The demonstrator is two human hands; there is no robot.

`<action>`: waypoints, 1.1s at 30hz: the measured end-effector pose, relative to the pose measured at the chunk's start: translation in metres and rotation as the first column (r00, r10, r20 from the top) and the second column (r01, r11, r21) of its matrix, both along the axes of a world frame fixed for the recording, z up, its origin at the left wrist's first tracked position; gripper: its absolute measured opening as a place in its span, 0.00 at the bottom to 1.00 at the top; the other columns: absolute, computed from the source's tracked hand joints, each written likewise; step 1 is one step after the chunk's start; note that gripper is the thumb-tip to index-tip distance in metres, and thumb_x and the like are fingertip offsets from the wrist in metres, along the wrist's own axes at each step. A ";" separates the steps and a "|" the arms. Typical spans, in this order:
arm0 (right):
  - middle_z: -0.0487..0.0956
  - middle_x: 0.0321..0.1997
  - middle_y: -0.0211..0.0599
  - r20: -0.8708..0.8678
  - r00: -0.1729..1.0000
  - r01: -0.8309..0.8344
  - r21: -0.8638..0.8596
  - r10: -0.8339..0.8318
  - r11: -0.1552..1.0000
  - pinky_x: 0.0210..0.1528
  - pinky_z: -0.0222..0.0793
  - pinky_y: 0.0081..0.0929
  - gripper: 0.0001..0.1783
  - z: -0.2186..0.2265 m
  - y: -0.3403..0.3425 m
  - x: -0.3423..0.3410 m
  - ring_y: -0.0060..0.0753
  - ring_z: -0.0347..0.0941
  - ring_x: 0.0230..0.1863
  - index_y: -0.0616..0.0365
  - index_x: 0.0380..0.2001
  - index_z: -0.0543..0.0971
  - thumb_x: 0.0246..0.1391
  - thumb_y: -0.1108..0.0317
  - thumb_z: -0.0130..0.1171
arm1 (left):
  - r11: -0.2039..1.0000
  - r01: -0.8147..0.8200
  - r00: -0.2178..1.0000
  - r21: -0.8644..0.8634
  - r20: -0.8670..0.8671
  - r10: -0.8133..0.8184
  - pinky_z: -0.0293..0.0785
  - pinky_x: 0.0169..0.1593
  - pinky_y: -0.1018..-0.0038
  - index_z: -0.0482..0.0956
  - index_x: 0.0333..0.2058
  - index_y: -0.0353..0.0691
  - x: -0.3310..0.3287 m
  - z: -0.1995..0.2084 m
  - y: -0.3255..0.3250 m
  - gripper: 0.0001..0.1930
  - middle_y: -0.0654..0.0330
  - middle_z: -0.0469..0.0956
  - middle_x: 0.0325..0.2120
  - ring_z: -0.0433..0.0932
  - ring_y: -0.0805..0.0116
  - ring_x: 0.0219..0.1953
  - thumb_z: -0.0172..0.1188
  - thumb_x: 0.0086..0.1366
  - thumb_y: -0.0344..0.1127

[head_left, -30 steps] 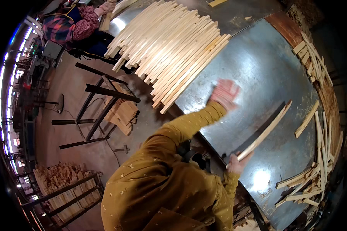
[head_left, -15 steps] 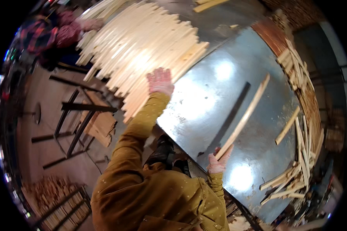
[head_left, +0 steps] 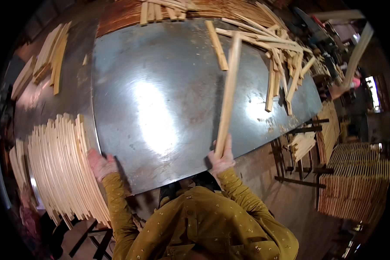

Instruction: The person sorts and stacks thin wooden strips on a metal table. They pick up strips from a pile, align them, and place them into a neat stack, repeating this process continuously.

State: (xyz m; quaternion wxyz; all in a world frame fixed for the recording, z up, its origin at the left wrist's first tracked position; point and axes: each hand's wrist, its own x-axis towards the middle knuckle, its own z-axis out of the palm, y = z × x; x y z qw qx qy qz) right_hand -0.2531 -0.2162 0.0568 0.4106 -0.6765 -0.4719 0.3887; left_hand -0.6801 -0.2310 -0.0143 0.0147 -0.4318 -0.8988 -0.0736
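Left hand [head_left: 102, 165] at the chest's [head_left: 190, 216] ten o'clock, thumb [head_left: 111, 159] apart; right hand [head_left: 222, 160] at one o'clock, fingers [head_left: 228, 145] curled.

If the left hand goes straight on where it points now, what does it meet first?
Probably the strip row, close beside the left hand; they may even touch, as depth is unclear.

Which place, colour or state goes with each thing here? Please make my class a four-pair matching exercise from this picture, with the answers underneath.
Things
1. Right hand
2. Left hand
3. Jumbled strips
4. Shirt

Places, colours, states
A. mustard-coloured, with pale specks
B. at the edge of the side-by-side row of wooden strips
C. closed around the near end of a single stick
D. toward the far right of the grey tabletop

Pairs: 1-C, 2-B, 3-D, 4-A
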 end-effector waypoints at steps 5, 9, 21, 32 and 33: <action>0.72 0.55 0.46 -0.241 0.930 0.295 0.033 -0.279 0.955 0.41 0.73 0.32 0.43 -0.088 0.013 0.154 0.35 0.71 0.40 0.52 0.72 0.51 0.59 0.55 0.59 | 0.956 0.150 0.984 -0.251 0.127 -0.121 0.43 0.72 0.50 0.59 0.67 0.43 0.108 -0.015 0.067 0.44 0.49 0.57 0.68 0.51 0.50 0.71 0.61 0.58 0.59; 0.74 0.55 0.46 -0.067 0.900 0.435 0.102 -0.430 0.895 0.31 0.73 0.28 0.44 -0.101 -0.032 0.246 0.32 0.73 0.32 0.53 0.72 0.51 0.60 0.50 0.58 | 0.908 -0.208 0.977 -0.363 -0.041 0.208 0.32 0.73 0.48 0.49 0.71 0.41 0.072 0.066 0.087 0.47 0.46 0.46 0.72 0.40 0.49 0.74 0.46 0.63 0.67; 0.74 0.44 0.34 -0.211 0.977 0.020 -0.079 -0.036 0.997 0.32 0.71 0.23 0.45 -0.026 0.046 0.058 0.24 0.69 0.30 0.48 0.73 0.52 0.52 0.80 0.54 | 0.968 -0.030 0.996 -0.249 -0.085 0.009 0.55 0.68 0.53 0.60 0.65 0.45 -0.006 -0.013 -0.014 0.34 0.51 0.60 0.65 0.59 0.54 0.68 0.56 0.64 0.53; 0.74 0.45 0.37 -0.354 0.924 -0.175 -0.055 0.145 0.983 0.30 0.70 0.22 0.44 -0.031 0.026 -0.014 0.23 0.69 0.31 0.50 0.73 0.53 0.52 0.83 0.51 | 0.898 -0.052 0.944 -0.438 0.271 0.187 0.75 0.48 0.54 0.56 0.66 0.37 -0.045 0.007 0.006 0.34 0.43 0.75 0.50 0.77 0.46 0.50 0.48 0.68 0.50; 0.74 0.45 0.37 -0.356 0.922 -0.185 -0.051 0.156 0.981 0.30 0.70 0.22 0.44 -0.030 0.025 -0.014 0.23 0.69 0.30 0.50 0.73 0.53 0.52 0.82 0.50 | 0.876 -0.029 0.935 -0.482 0.297 0.195 0.76 0.48 0.54 0.56 0.66 0.35 -0.049 0.009 0.007 0.34 0.42 0.75 0.49 0.78 0.46 0.49 0.46 0.69 0.52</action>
